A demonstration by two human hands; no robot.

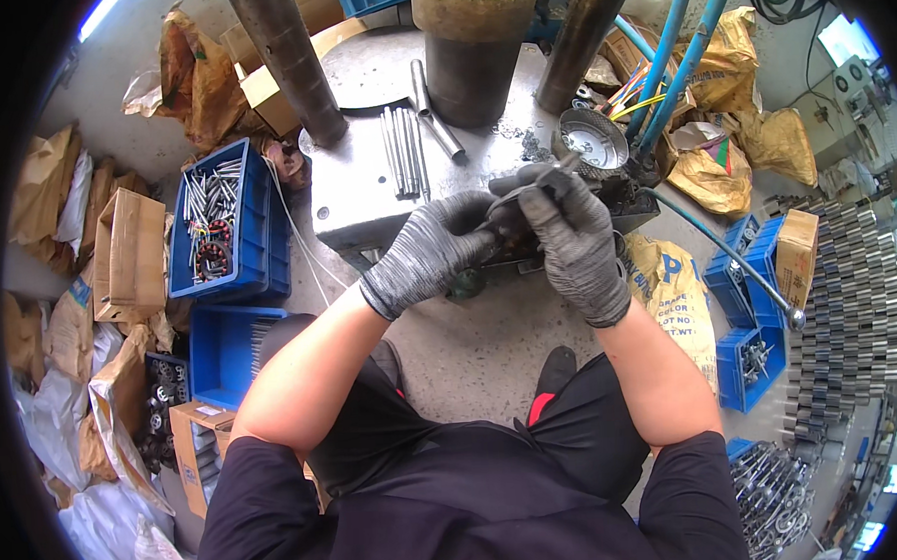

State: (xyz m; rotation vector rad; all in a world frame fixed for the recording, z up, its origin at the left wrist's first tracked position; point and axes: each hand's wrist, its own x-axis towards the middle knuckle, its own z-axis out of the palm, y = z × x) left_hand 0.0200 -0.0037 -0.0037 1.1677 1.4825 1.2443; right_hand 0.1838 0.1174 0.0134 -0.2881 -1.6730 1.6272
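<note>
Both of my hands wear grey knitted gloves and meet in front of the metal press table (359,179). My left hand (437,245) is closed around the left side of a dark, blackish part (511,217). My right hand (572,235) grips the same part from the right, its fingers bent over the top. The gloves cover most of the part, so its exact kind does not show. Several slim metal rods (403,152) lie side by side on the table beyond my left hand. Near them rest two thicker metal tubes (440,135). A round metal dish (594,138) sits beyond my right hand.
A thick press cylinder (469,59) rises between two steel columns (294,62). Blue crates (266,223) with shafts and a wound coil stand at left. A lever with a ball end (796,318) juts out at right, near stacked metal cylinders (850,312).
</note>
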